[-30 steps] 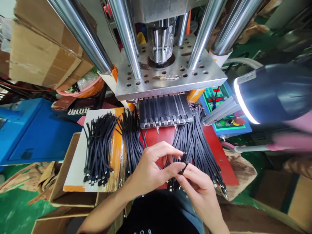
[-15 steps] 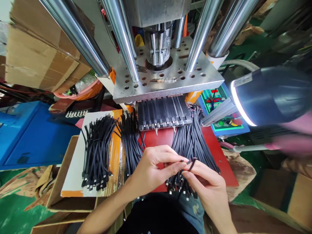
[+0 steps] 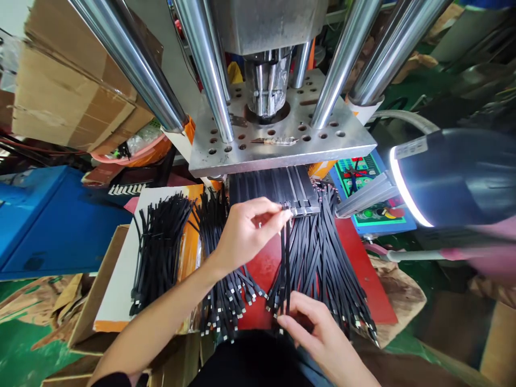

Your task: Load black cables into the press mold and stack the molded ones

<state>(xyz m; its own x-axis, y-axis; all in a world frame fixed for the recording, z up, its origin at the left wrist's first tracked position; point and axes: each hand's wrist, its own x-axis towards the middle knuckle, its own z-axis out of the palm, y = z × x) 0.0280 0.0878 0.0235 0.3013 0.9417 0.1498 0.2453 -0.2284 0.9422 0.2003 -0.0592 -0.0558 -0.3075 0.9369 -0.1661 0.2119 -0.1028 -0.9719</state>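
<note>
My left hand point(image 3: 252, 226) pinches the upper end of a black cable point(image 3: 286, 252) at the front edge of the black slotted fixture point(image 3: 258, 185). The cable hangs down toward me, and my right hand point(image 3: 308, 322) has its fingers closed round the lower part. Several flat cables lie in the fixture's slots, its left front hidden by my left hand. Right of the held cable, a loose bundle of black cables point(image 3: 322, 258) fans over the red board point(image 3: 258, 263). Two more bundles lie on the left, one point(image 3: 161, 247) on the white board, one point(image 3: 228, 301) beside it.
Above the fixture is a steel press plate point(image 3: 282, 156) with upright rods point(image 3: 205, 70). A dark lamp point(image 3: 455, 177) and a control panel point(image 3: 371, 188) stand at the right. Cardboard boxes point(image 3: 72, 86) and a blue cabinet point(image 3: 52, 220) are on the left.
My hands have moved apart: the left went forward to the fixture's edge, the right came back toward me. The cable now hangs stretched between them. The view has shifted slightly.
</note>
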